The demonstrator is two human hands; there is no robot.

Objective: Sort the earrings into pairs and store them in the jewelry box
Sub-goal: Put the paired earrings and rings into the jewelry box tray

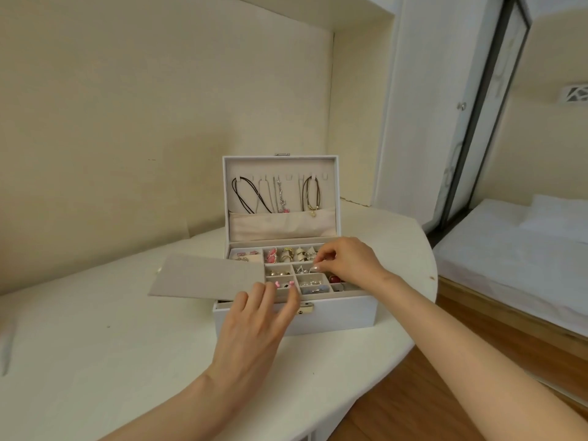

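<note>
A white jewelry box (pixel 337 316) stands open on the table, lid upright, with necklaces (pixel 276 194) hanging inside the lid. Its tray is split into small compartments holding earrings and rings (pixel 288 254). My right hand (pixel 348 261) hovers over the middle compartments and pinches a small silver earring (pixel 305 269) between thumb and forefinger. My left hand (pixel 257 326) lies over the box's front edge, fingers fairly straight, their tips at the front left compartment beside small pink earrings (pixel 276 284). Whether it holds one is unclear.
A grey flat cover panel (pixel 206 276) lies askew over the box's left side, jutting onto the white table (pixel 95 345). A gold clasp (pixel 307 308) sits on the box front. To the right are wooden floor, a bed and a mirrored door.
</note>
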